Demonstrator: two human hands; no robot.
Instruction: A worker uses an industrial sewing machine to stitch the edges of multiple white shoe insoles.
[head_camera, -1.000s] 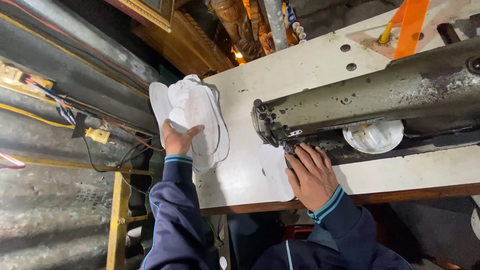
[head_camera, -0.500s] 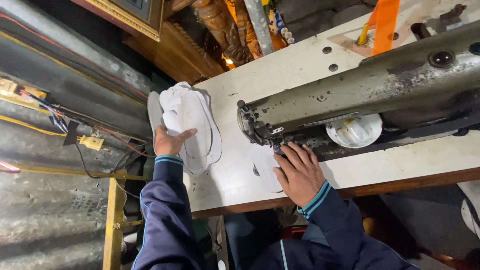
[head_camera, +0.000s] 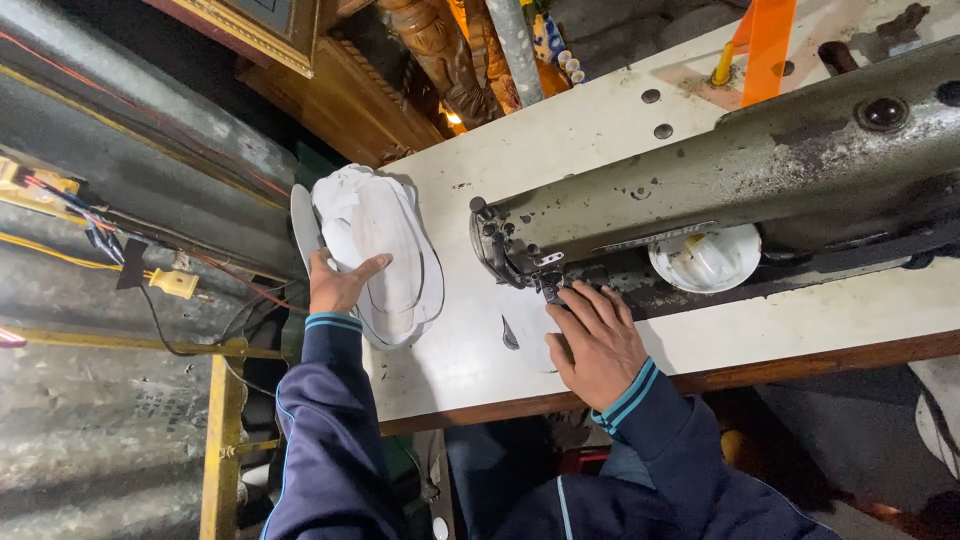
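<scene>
White fabric pieces (head_camera: 385, 255), cut to a rounded, sole-like shape, lie in a loose stack at the left end of a pale bench (head_camera: 590, 130). Compared with a second ago, the view has drifted and the stack sits in much the same spot. The left hand (head_camera: 340, 280) has stayed on the stack's near left edge, thumb spread onto the top sheet and fingers curled at the rim, in contact with the stack rather than gripping it. This suggests one piece is being separated or steadied while another is worked on.

The right hand (head_camera: 595, 340) has also barely moved. It rests flat, fingers together and extended, pressing a single white piece (head_camera: 525, 320) onto the bench just under the needle end of an old grey sewing machine (head_camera: 720, 180). Its fingertips touch the machine's foot area; whether the needle is down cannot be told.

A shallow round white dish (head_camera: 705, 258) sits on the bench beneath the machine's arm, partly hidden by it. Its contents look pale and indistinct. An orange strap (head_camera: 765, 45) hangs behind the machine.
</scene>
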